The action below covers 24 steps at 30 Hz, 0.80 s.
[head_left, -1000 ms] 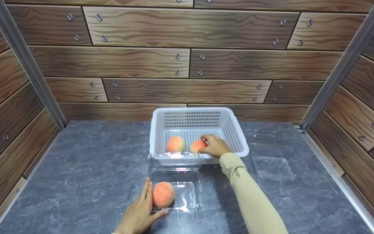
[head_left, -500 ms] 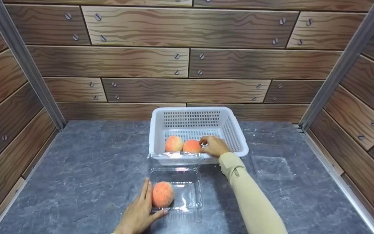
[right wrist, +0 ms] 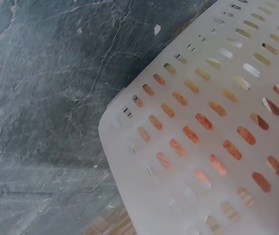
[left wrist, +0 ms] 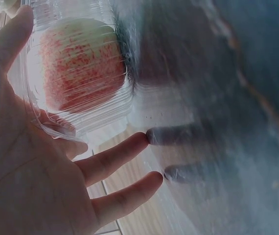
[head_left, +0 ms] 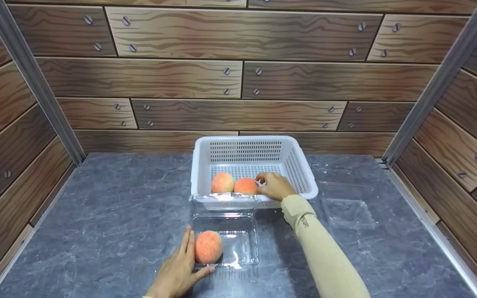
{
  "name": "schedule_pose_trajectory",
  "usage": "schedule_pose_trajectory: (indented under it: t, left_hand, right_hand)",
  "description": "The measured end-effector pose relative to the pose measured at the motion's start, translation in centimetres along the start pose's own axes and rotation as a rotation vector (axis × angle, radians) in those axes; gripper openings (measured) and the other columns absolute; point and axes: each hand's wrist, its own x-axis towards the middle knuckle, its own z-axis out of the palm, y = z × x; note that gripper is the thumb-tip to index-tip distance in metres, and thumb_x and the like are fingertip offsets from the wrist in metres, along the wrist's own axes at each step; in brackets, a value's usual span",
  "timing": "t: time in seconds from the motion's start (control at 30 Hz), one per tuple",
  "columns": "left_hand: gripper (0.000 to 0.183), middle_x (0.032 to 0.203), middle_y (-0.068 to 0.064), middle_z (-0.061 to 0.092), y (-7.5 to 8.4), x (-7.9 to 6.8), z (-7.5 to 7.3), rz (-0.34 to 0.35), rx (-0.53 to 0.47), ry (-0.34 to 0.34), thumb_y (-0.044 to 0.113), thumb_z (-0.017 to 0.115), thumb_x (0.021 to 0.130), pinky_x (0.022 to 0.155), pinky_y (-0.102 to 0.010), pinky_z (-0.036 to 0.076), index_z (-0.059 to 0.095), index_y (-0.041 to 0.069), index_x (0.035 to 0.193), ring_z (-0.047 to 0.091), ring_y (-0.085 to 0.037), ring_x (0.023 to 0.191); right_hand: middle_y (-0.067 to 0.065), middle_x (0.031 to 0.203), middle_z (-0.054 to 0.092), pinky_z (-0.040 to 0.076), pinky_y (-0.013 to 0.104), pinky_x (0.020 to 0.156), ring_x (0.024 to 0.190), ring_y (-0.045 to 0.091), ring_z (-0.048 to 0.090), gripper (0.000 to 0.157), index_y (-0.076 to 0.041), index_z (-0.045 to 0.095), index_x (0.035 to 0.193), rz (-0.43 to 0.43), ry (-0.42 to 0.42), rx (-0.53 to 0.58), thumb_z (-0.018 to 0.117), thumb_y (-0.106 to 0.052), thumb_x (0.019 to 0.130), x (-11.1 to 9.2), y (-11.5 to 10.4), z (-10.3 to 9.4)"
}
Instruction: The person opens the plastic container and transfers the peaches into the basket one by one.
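The left hand (head_left: 175, 267), fingers straight, lies along an open clamshell (head_left: 238, 246) holding one peach (head_left: 208, 247), its length running toward the white basket (head_left: 244, 138). There the right hand (head_left: 278, 186) bends its fingers at the right-hand peach (head_left: 245, 186); grip unclear.

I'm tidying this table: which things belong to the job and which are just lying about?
In the job: left hand, right hand, near clear box, peach inside, white basket, two peaches inside.
Seemingly just lying about: clear container on the right.
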Motion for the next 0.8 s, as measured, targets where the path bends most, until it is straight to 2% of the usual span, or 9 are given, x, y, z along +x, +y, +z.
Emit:
schedule_pose_trajectory:
  t: [0.3,0.8]
  left_hand:
    - [0.106,0.148,-0.024,0.008,0.04,-0.03,0.05,0.002,0.004,-0.005,0.066,0.054,0.076,0.075,-0.062,0.043,0.016,-0.008,0.141,0.043,-0.049,0.112]
    - [0.105,0.148,-0.024,0.009,-0.03,0.0,0.0,0.005,0.005,0.009,0.066,0.054,0.076,0.077,-0.063,0.042,0.016,-0.007,0.141,0.041,-0.049,0.115]
  right_hand:
    - [0.009,0.097,0.065,0.046,0.041,0.082,0.091,0.026,0.059,0.032,-0.005,0.065,0.105,-0.05,0.072,0.046,0.069,-0.021,0.077,-0.4,0.37,0.03]
    - [0.01,0.101,0.065,0.046,0.04,0.084,0.093,0.025,0.059,0.031,-0.002,0.065,0.106,-0.069,0.099,0.06,0.068,-0.018,0.08,-0.64,-0.06,-0.86]
